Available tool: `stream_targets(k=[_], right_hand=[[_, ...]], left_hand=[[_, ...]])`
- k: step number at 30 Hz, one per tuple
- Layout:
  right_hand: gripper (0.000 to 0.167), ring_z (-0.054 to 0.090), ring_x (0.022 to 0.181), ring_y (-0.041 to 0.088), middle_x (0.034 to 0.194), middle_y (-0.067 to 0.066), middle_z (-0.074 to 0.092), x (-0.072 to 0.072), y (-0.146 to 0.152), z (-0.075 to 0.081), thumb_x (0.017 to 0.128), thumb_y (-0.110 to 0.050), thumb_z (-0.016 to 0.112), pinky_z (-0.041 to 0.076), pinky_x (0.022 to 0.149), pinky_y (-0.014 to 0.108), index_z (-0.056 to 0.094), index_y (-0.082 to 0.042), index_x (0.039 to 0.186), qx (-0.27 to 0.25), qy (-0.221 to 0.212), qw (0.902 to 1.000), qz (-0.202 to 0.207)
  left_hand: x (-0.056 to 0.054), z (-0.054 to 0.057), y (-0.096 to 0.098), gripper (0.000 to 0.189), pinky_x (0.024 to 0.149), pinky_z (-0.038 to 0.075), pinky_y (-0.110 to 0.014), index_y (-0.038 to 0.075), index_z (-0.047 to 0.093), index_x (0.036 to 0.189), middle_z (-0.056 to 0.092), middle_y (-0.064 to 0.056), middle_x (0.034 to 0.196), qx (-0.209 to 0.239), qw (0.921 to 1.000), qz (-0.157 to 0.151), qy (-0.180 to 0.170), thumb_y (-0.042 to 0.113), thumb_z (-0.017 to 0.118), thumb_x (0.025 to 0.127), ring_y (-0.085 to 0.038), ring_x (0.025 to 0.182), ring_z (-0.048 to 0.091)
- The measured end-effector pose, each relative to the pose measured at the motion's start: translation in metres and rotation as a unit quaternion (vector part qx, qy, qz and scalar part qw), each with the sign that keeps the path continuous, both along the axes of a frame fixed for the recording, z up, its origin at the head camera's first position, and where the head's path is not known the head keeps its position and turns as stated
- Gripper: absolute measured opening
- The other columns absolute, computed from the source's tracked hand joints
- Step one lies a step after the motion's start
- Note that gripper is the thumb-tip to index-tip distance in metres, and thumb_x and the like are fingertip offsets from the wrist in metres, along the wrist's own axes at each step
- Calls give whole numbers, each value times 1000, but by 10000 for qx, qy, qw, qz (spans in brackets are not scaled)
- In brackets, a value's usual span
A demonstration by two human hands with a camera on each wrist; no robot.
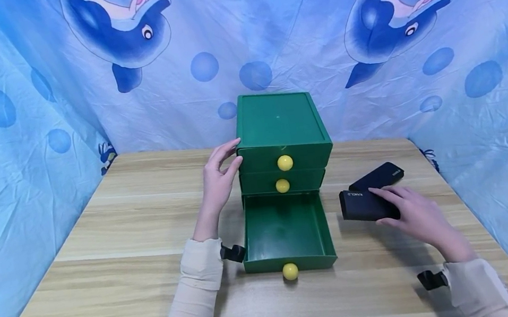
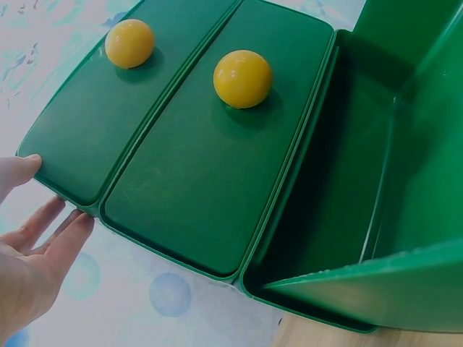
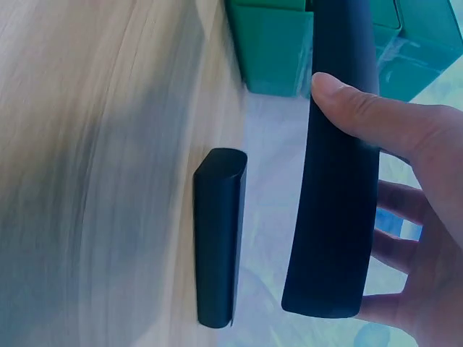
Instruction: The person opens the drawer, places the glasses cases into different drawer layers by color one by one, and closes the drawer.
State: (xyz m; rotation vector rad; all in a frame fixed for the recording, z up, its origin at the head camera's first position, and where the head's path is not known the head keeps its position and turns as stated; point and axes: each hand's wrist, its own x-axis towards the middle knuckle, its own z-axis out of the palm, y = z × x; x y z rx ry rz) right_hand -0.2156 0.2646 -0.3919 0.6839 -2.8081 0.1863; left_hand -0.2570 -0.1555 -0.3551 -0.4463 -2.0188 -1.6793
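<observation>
A green drawer cabinet with yellow ball knobs stands on the table. Its bottom drawer is pulled out and has nothing in it; the two drawers above are closed. At the cabinet's upper left edge, my left hand touches the side with its fingers, the thumb by the top drawer's front. My right hand grips a black glasses case between thumb and fingers, raised off the table, right of the open drawer. Behind it, a second black glasses case lies on the table.
The wooden table carries all of this. A blue cloth backdrop with dolphins hangs behind the cabinet and along both sides. Small black wrist devices sit at the left cuff and the right cuff.
</observation>
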Motion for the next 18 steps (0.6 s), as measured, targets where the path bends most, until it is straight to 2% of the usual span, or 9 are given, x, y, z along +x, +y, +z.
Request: stream_targets(k=[7, 18], right_hand=[[73, 60, 106, 38, 122, 14, 61, 2, -17, 7, 73, -35, 84, 54, 73, 55, 54, -19, 137, 35, 364, 9991, 208], [73, 58, 113, 35, 126, 12, 62, 5, -41, 17, 73, -35, 84, 54, 78, 55, 54, -21, 138, -35, 339, 9983, 476]], left_hand=[[-1, 2, 0, 37, 93, 54, -49, 12, 59, 133, 56, -10, 132, 38, 10000, -35, -45, 17, 60, 96, -24, 122, 55], [-2, 2, -1, 37, 93, 54, -48, 12, 59, 134, 56, -10, 133, 25, 9999, 6, -127, 17, 59, 97, -24, 123, 55]])
